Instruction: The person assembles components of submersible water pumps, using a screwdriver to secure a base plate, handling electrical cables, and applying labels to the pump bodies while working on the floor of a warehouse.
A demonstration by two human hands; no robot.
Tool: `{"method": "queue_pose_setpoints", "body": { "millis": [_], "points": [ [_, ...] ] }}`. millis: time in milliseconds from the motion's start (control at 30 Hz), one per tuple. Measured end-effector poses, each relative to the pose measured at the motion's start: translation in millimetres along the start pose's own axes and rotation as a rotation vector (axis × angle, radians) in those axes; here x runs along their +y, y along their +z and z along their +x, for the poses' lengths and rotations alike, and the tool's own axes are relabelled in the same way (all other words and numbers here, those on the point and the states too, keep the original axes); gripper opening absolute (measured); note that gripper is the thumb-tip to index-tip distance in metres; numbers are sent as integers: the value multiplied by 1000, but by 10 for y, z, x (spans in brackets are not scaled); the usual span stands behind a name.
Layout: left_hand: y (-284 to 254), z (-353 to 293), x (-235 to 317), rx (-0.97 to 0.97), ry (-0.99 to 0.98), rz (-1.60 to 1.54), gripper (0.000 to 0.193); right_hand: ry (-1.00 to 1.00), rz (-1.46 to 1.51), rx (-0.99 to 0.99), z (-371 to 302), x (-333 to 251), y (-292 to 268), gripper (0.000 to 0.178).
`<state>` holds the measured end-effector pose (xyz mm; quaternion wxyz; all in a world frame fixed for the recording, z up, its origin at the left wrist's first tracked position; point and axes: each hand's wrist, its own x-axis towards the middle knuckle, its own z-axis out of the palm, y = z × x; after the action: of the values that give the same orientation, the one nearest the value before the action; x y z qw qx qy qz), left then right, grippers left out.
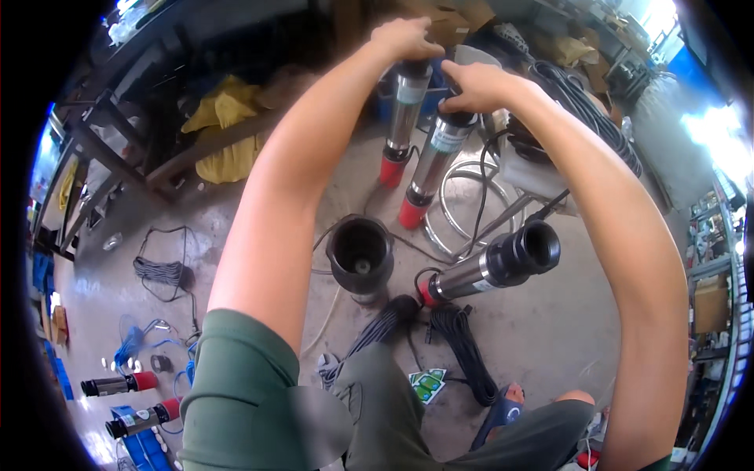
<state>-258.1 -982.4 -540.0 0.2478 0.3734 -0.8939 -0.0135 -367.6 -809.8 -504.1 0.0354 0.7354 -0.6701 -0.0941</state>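
Note:
Both my arms reach to the far side of the floor. My left hand (408, 38) is at the black top of a slim steel submersible pump (404, 110) with a red base, its fingers bent over that top and partly hidden. Beside it my right hand (477, 85) grips the black upper end of a second steel pump (436, 161), also red at the bottom. Both pumps stand nearly upright, leaning slightly. Closer to me are a pump with a wide black open mouth (361, 255) and another steel pump (479, 271) tilted to the right.
Coiled black cable (463, 349) lies near my feet, beside green-and-white cards (426, 385). Steel rings (471, 196) rest behind the tilted pump. A white stool (534, 173) carries a thick cable coil (589, 114). Two more pumps (118, 385) lie at the lower left.

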Motion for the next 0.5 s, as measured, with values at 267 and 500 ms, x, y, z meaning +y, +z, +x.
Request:
{"method": "queue_pose_setpoints", "body": {
  "millis": [267, 500],
  "points": [
    [-386, -1302, -372, 156, -69, -142, 59, -65, -15, 37, -151, -586, -98, 70],
    [-944, -2354, -509, 55, -169, -9, 52, -224, 75, 30, -378, -718, -160, 63]
  ]
}}
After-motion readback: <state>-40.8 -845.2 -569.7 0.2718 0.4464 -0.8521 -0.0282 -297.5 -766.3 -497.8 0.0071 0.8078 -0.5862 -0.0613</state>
